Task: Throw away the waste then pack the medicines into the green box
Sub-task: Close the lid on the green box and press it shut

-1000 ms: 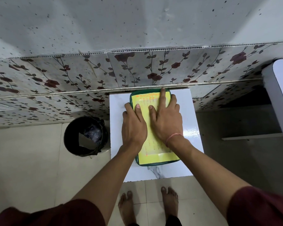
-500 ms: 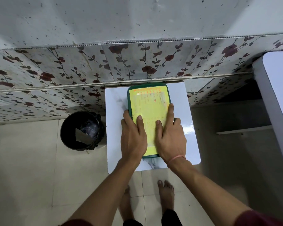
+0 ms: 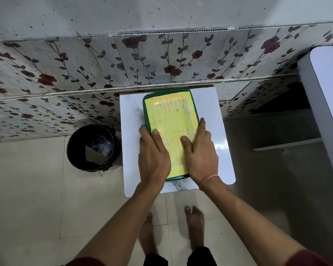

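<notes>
Green box: the green box (image 3: 170,135) lies flat on my small white table (image 3: 221,131), its far end close to the flowered wall (image 3: 85,70). Its lid is on, and a yellow sheet with orange print covers nearly the whole top, leaving only a thin green rim showing.

Left hand: my left hand (image 3: 154,156) rests palm down on the near left part of the lid. The fingers wrap over the left edge of the box while the thumb lies on the yellow sheet. The hand is spread flat against the box, not closed around anything.

Right hand: my right hand (image 3: 201,152) lies palm down on the near right part of the lid, the fingers reaching along the right edge and the thumb on the yellow sheet. It is also flat and spread. A thin pink thread circles the wrist.

Medicines: I cannot see any; the shut lid hides whatever is inside.

Bin: a black bin (image 3: 93,148) stands on the floor just left of the table, with a brown scrap and crumpled waste inside.

Feet: my bare feet (image 3: 194,225) stand on the pale tiles in front of the table.
</notes>
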